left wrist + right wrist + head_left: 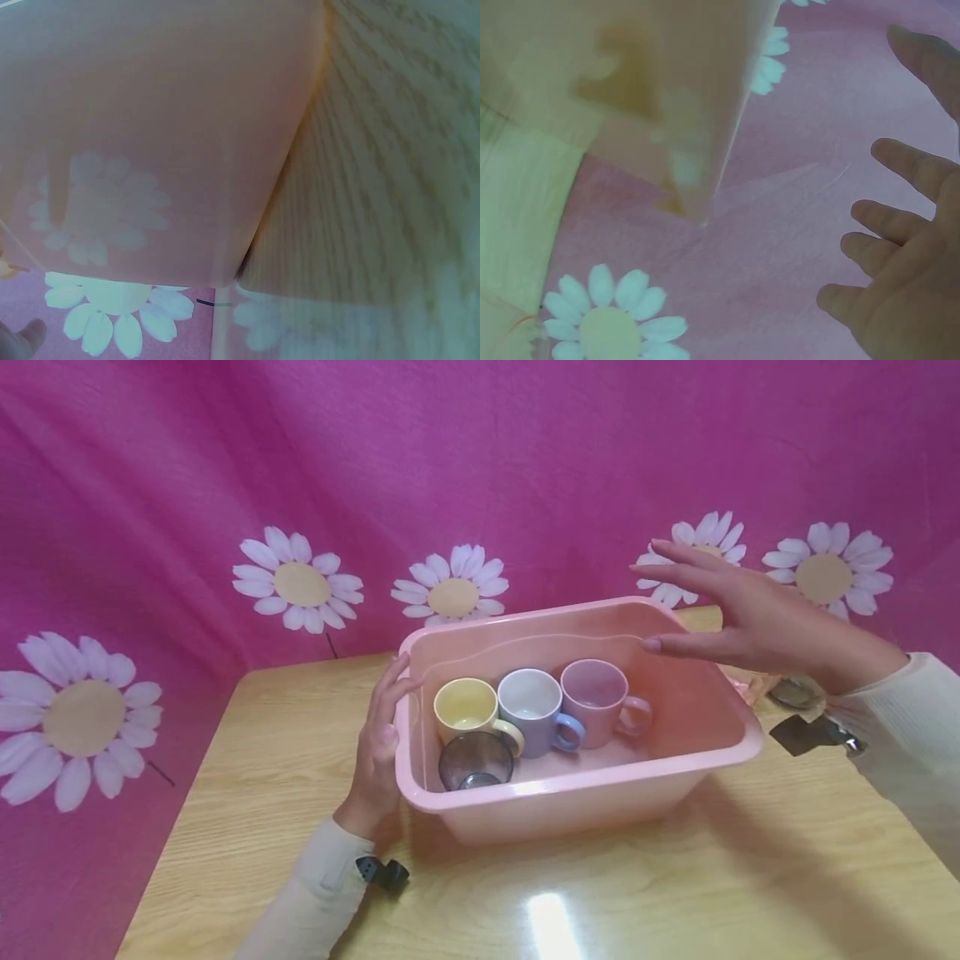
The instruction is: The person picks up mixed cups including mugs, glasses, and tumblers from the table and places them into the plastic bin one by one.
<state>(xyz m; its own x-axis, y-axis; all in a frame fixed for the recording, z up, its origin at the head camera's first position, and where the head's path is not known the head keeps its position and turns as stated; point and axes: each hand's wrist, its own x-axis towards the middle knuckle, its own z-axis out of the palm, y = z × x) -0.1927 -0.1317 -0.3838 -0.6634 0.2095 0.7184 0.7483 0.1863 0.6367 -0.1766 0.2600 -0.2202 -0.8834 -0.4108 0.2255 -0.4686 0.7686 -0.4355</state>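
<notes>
A pink plastic tub (577,827) stands on the table. Inside, a yellow mug (467,702), a lavender-blue mug (529,714) and a pink mug (594,693) form a row, handles pointing right. In front of the yellow one lies a dark see-through glass cup (476,760). My left hand (378,743) rests along the tub's left end, fingers fairly straight against the wall and tips at the rim. My right hand (757,606) is raised over the tub's right end, fingers spread, with nothing in it; the right wrist view shows the spread fingers (904,169) beside the tub.
The wooden table (247,827) extends left and in front of the tub. A pink cloth (480,460) with daisies hangs behind it. Beyond the tub's right end, under the right wrist, some clear glassy item (795,693) is partly hidden.
</notes>
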